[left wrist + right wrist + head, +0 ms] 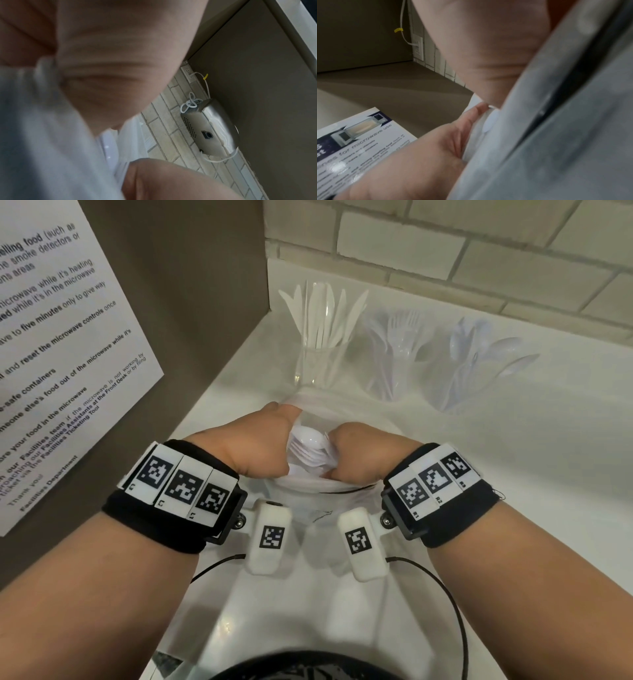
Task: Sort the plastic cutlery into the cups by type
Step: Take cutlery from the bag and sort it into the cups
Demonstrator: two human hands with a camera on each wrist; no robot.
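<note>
My left hand [263,440] and right hand [356,453] each grip one side of the mouth of a clear plastic bag [308,498] and hold it apart over the white counter. White plastic cutlery [310,446], with a spoon bowl on top, shows in the opening between them. Behind the bag stand three clear cups: one with knives [322,361], one with forks [390,371], one with spoons [459,381]. In the left wrist view, bag film [42,135] lies bunched against my palm. The right wrist view shows the bag [556,135] and my left hand [419,155].
A brown side panel with a printed microwave notice [51,371] closes off the left. A pale brick wall [445,251] runs behind the cups. The white counter [513,474] stretches to the right. A steel wall unit [209,128] with a white cord hangs above.
</note>
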